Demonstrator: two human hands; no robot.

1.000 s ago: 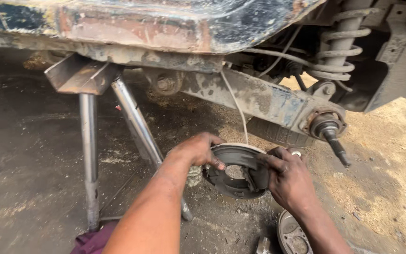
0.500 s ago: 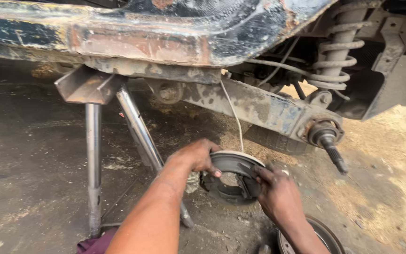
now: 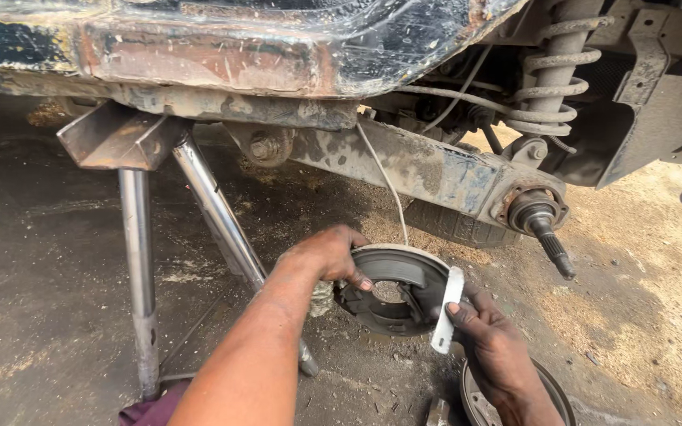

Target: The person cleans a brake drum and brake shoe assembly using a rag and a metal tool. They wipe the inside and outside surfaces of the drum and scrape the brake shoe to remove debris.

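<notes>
Both hands are down low beside the jacked-up vehicle, holding a round brake backing plate [image 3: 392, 290] just above the dirt ground [image 3: 57, 260]. The left hand [image 3: 325, 256] grips the plate's left rim, fingers [image 3: 357, 278] curled closed over its edge. The right hand [image 3: 491, 339] is closed on the plate's right edge, its thumb pressing a pale flat metal strip [image 3: 447, 309] against the rim. The plate is tilted, its open face turned toward the bare axle stub [image 3: 542, 225] that juts out from the rusty beam [image 3: 428, 170] up and to the right. A thin cable [image 3: 384, 181] hangs from the underbody down to the plate. A coil spring [image 3: 550, 79] rises behind the stub. To the left, a steel stand [image 3: 140, 252] props the body. Another round drum part [image 3: 475, 398] lies on the ground below the right wrist.
</notes>
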